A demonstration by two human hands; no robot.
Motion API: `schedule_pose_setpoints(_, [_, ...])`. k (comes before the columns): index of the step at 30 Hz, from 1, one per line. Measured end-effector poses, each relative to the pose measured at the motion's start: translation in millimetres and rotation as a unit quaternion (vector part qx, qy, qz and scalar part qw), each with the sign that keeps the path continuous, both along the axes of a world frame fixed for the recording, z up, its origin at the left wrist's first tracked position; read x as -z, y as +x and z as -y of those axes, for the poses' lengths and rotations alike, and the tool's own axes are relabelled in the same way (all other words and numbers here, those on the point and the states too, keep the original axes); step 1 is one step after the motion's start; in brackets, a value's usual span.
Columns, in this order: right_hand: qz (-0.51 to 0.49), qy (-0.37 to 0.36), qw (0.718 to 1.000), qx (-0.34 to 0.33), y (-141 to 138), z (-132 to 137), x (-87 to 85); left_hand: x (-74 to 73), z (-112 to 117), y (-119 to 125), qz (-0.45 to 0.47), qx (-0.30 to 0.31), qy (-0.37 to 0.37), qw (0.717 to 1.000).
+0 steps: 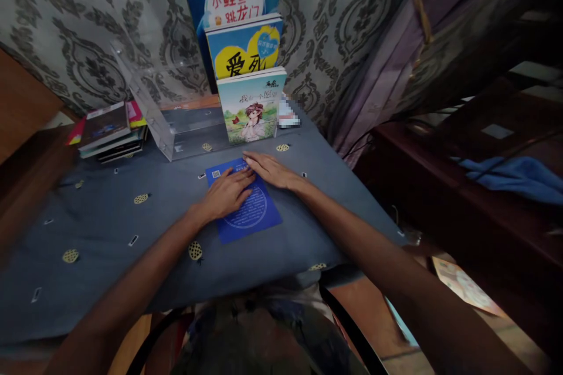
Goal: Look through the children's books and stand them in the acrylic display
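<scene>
A thin blue leaflet (246, 214) with white print, a large ring of text and a QR code lies flat on the cloth-covered table. Across its upper middle, my left hand (229, 192) rests palm down with the fingers stretched and slightly apart. My right hand (270, 170) lies along the leaflet's upper right edge, its fingers extended and the tips near the top corner. The fingertips of both hands come close together there. Part of the print is hidden beneath them. Neither hand grasps anything.
Just beyond the leaflet stands a clear acrylic rack (165, 137) with upright books, the front one a green-and-white book (251, 108). Left of it lies a stack of books (109, 129). Patterned wallpaper backs the table (109, 217); a blue cloth (519, 179) is at right.
</scene>
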State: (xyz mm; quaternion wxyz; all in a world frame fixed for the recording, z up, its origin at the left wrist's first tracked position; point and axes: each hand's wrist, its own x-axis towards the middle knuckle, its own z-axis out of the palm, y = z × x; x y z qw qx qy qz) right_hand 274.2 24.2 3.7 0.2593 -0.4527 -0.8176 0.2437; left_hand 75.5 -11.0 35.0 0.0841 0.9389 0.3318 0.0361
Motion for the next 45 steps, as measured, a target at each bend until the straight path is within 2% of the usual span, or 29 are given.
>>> schedule_pose_setpoints(5, [0.029,0.012,0.999,-0.003,-1,0,-1.3,1.0,51,0,0.031,0.084,-0.029,0.996])
schedule_pose_setpoints(8, [0.041,0.028,0.999,-0.009,-2,0,0.0,0.8,70,0,0.038,0.109,-0.037,0.993])
schedule_pose_setpoints(13, [0.082,0.051,0.995,-0.014,-2,4,4.0,-1.3,78,-1,0.037,0.108,-0.044,0.993])
schedule_pose_setpoints(16, [0.11,0.065,0.992,-0.018,-2,6,6.1,-1.1,77,-9,0.047,0.104,-0.057,0.992])
schedule_pose_setpoints(18, [0.118,0.072,0.99,-0.024,-2,7,6.8,1.2,75,-22,0.057,0.079,-0.056,0.994])
schedule_pose_setpoints(23, [0.141,0.084,0.986,-0.022,-5,10,3.7,11.4,63,-62,0.06,-0.07,-0.005,0.996])
schedule_pose_setpoints(25, [0.163,0.088,0.983,-0.018,-9,17,1.8,14.6,60,-71,0.047,-0.101,0.006,0.994])
schedule_pose_setpoints(30, [0.208,0.11,0.972,-0.027,-16,52,1.2,18.7,61,-73,0.04,-0.119,0.017,0.992])
schedule_pose_setpoints(40, [0.228,0.115,0.965,-0.053,-17,159,-10.1,22.1,62,-74,0.045,-0.12,0.025,0.991])
schedule_pose_setpoints(45, [0.221,0.138,0.965,-0.025,-26,183,-11.8,27.8,51,-77,0.046,-0.118,0.036,0.991])
